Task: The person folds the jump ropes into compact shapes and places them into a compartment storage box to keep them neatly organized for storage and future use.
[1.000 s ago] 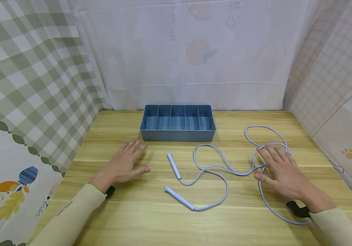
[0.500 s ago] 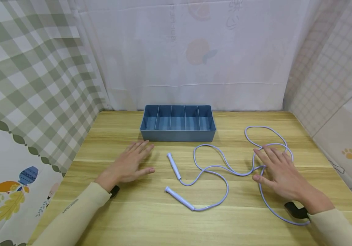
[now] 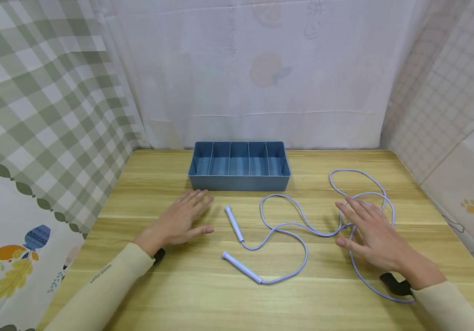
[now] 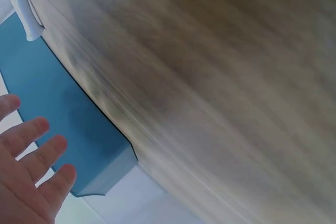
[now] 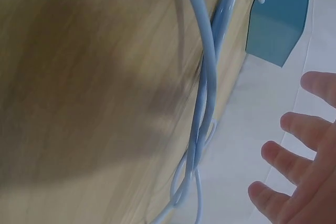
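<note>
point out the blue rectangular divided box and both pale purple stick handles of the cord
Blue rectangular divided box (image 3: 239,183): head view, middle of front wall
Far pale purple handle (image 3: 234,224): head view, mid-length
Near pale purple handle (image 3: 242,267): head view, mid-length

One rope (image 3: 276,228), two handles (image 3: 242,267), one box (image 3: 239,183)

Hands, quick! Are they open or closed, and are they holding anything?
Left hand: open, holding nothing, near the blue tray.
Right hand: open, holding nothing, over the jump rope.
</note>
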A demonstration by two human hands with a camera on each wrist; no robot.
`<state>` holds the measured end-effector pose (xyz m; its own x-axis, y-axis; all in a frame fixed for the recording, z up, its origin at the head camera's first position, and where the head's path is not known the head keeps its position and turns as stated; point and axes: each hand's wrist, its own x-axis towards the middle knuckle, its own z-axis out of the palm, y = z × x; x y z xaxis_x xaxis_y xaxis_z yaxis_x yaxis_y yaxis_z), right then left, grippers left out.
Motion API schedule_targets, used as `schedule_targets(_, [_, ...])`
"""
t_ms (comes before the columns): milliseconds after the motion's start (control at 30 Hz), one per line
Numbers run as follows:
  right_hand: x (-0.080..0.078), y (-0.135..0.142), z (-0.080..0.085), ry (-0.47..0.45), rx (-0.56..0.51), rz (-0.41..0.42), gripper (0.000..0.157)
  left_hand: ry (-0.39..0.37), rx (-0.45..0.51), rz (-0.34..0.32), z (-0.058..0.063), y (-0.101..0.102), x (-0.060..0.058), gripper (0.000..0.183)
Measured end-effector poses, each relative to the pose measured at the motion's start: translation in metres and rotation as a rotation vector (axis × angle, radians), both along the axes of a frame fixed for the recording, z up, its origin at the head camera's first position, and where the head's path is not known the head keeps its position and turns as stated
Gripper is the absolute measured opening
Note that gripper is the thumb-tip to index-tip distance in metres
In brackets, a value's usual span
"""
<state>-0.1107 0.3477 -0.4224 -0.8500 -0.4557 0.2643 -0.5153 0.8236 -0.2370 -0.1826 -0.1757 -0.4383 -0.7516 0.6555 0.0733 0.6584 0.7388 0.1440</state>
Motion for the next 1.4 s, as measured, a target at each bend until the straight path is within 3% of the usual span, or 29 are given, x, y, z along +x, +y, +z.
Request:
schedule_targets(500, [-0.002,-0.007,0.000,0.040,-0.008,0.050,0.087,-0.042,0.104,-0.111,0.003,0.016,-0.006,0.075])
schedule_targets(833, [0.000,-0.010,0.001,0.028,-0.023,0.068,0.086,-0.086,0.129,-0.152,0.005,0.028,-0.009,0.069])
schedule_targets(1100, [0.000,-0.011,0.001,0.033,-0.013,0.077,0.087,-0.107,0.179,-0.222,0.003,0.039,-0.018,0.060])
schedule_targets(1400, [-0.001,-0.012,0.001,0.034,-0.020,0.087,0.088,-0.222,0.228,-0.228,0.003,0.049,-0.027,0.050])
